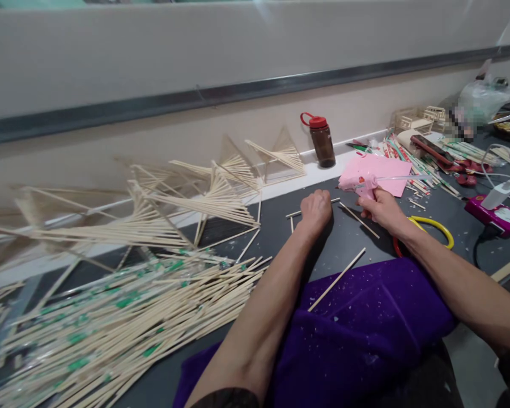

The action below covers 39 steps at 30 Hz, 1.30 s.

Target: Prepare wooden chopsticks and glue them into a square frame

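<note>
My left hand (317, 211) is closed on a thin wooden stick (294, 214) low over the dark table; the stick's ends show on both sides of the fist. My right hand (381, 208) grips a pink glue gun (368, 186) by its handle, with a clear glue stick out of its back, over a pink sheet (393, 170). Between the hands lies a loose stick (359, 220). Another stick (338, 279) rests partly on the purple cloth (365, 317). Twisted stick structures (221, 198) stand to the left, along the wall.
Many bundled sticks (153, 317) cover the left front. A brown bottle (322, 144) with a red lid stands by the wall. Yellow-handled scissors (440, 228) lie beside my right forearm. At the right are a purple power box (495, 215), cables and a plastic bag (484, 99).
</note>
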Tool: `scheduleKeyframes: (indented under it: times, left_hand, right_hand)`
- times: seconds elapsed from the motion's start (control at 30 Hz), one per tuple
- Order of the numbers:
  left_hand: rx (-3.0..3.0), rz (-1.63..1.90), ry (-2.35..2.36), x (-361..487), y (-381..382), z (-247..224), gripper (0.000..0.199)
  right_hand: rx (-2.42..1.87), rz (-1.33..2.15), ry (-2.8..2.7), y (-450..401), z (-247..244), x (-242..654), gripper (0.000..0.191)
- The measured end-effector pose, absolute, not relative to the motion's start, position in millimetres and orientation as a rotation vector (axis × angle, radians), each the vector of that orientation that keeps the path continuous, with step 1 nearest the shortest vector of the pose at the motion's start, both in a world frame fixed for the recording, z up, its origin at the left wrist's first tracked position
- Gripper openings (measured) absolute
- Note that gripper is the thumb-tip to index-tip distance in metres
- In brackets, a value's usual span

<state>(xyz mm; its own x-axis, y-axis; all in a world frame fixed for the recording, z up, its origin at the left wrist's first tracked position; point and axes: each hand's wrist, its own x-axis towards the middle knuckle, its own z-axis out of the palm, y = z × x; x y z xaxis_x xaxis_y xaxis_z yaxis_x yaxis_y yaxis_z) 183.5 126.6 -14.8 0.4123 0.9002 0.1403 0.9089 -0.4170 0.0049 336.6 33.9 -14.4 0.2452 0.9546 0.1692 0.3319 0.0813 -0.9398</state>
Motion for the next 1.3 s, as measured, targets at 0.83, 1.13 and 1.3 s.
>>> scheduleKeyframes:
  times: [0.83, 1.13, 1.3]
  left_hand:
    - [-2.738, -0.961, -1.688, 172.0, 128.0, 2.1, 0.028]
    - [-2.712, -0.900, -1.731, 172.6, 125.8, 6.8, 0.029]
    - [-2.744, -0.879, -1.742, 173.6, 125.0, 8.3, 0.030]
  right_hand:
    - [-1.270, 1.004, -0.859, 26.3, 4.3, 330.6, 0.014]
    - [-1.294, 0.963, -0.862, 28.2, 4.7, 331.2, 0.013]
    - [-1.295, 0.934, -0.911, 27.3, 2.8, 332.3, 0.014]
